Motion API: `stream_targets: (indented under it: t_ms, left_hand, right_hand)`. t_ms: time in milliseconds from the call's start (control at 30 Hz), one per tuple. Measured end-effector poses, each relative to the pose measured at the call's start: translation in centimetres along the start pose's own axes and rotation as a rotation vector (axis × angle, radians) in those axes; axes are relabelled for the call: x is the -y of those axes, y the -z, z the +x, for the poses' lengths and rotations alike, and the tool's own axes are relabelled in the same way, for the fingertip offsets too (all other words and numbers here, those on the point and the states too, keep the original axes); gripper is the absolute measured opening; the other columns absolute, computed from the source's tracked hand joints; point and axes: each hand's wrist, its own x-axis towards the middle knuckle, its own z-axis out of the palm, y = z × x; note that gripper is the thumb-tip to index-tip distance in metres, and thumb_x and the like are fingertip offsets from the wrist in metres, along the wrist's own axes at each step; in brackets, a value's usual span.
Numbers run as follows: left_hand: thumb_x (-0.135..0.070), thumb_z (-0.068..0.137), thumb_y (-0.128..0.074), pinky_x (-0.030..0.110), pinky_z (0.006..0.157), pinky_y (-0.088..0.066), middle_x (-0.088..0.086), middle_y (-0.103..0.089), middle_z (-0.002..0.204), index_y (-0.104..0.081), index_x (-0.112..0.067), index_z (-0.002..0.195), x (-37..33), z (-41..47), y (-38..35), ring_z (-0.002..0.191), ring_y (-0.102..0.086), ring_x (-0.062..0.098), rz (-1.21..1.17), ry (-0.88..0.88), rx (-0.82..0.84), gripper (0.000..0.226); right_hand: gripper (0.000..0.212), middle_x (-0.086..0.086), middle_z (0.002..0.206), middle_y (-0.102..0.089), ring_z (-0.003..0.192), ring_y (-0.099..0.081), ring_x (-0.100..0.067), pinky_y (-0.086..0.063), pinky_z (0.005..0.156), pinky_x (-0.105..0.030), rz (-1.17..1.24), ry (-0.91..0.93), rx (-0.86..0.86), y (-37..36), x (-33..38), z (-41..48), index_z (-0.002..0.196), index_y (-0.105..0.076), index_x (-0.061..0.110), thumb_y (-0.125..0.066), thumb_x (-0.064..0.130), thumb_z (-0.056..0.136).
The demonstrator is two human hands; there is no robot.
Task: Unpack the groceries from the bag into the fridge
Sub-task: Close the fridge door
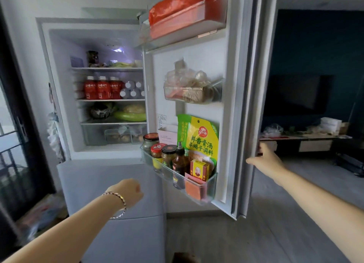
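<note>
Fridge (pixel 59 85): open, shelves (pixel 110 100) stocked.
Left hand (pixel 128 191): curled; any hold cannot be told.
Fridge door (pixel 197 55): stiff, probably heavy with full racks (pixel 199 191); take its outer edge.
Right hand (pixel 266 160): gripping that edge.
Bag: not clearly in view.

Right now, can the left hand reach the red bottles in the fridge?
Probably yes. The fridge door stands wide open, held by the right hand, and the red bottles stand at their shelf's front with nothing before them. The left hand is below them, out front.

Right hand (pixel 264 160) on open fridge door (pixel 197 55)
</note>
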Motion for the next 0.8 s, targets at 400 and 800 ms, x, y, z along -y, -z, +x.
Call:
stream_targets:
  t_ms: [400,800]
  left_hand:
    - [-0.027,0.091,-0.044,0.028,0.083,-0.052,-0.005,-0.058,0.082,-0.058,-0.023,0.086,11.4,-0.6,-1.4,0.077,-0.056,0.017,-0.089,-0.018,0.009,0.014]
    - [-0.02,0.088,-0.047,0.024,0.07,-0.049,-0.008,-0.056,0.062,-0.047,-0.022,0.059,34.0,-3.1,2.5,0.067,-0.059,0.017,-0.203,0.068,0.003,0.029]
  right_hand:
    - [0.038,0.01,0.096,-0.055,0.087,-0.054,0.0,-0.042,0.074,-0.004,-0.01,0.533,-0.214,-11.7,4.2,-12.1,0.109,-0.047,0.024,-0.07,0.015,0.081]
    - [0.097,-0.022,0.142,-0.021,0.133,-0.023,-0.039,-0.031,0.107,-0.045,-0.215,1.055,-0.491,-36.3,18.9,-16.9,0.138,-0.022,0.015,-0.081,0.031,0.063]
